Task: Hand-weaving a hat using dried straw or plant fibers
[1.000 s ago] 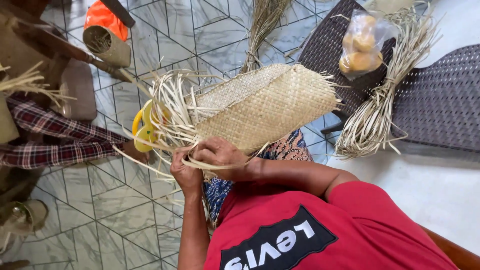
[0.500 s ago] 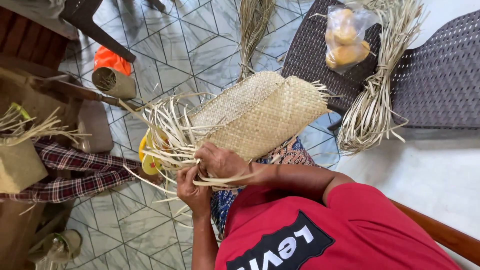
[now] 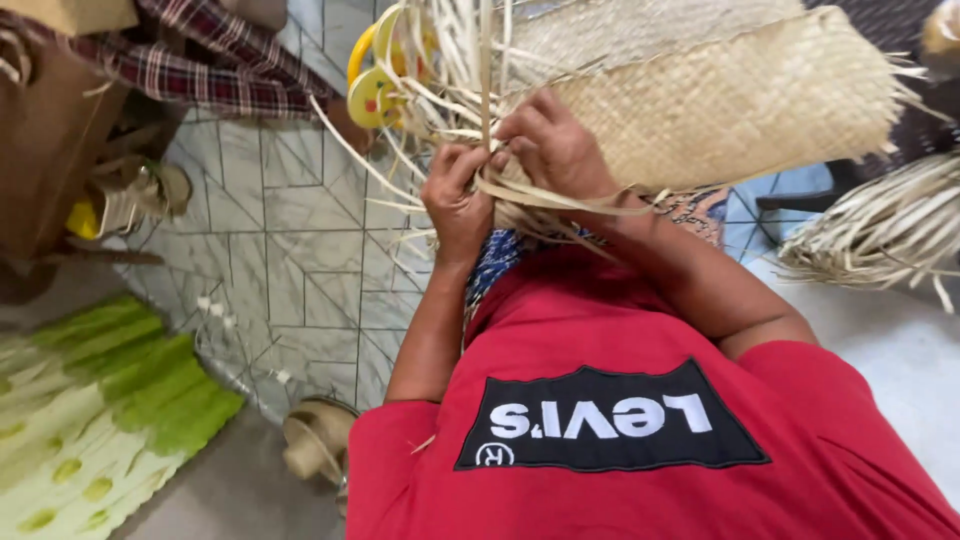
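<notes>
A pale woven straw mat (image 3: 720, 100) lies across my lap, with its loose unwoven strips (image 3: 450, 70) fanning out at its left end. My left hand (image 3: 455, 200) is closed around a few of those strips at the mat's edge. My right hand (image 3: 555, 150) sits just beside it, pinching strips against the woven part. One flat strip (image 3: 560, 200) runs under both hands. My red shirt fills the lower part of the view.
A yellow plastic object (image 3: 370, 90) lies behind the strips on the tiled floor (image 3: 290, 260). Plaid cloth (image 3: 200, 50) and brown furniture (image 3: 40, 150) are at the left, a green-and-white mat (image 3: 90, 420) lower left, and a loose straw bundle (image 3: 880, 230) at the right.
The view has dropped closer and tilted down, so the mat now fills the top. Both hands stay at the mat's loose edge, shifting their hold on the strips.
</notes>
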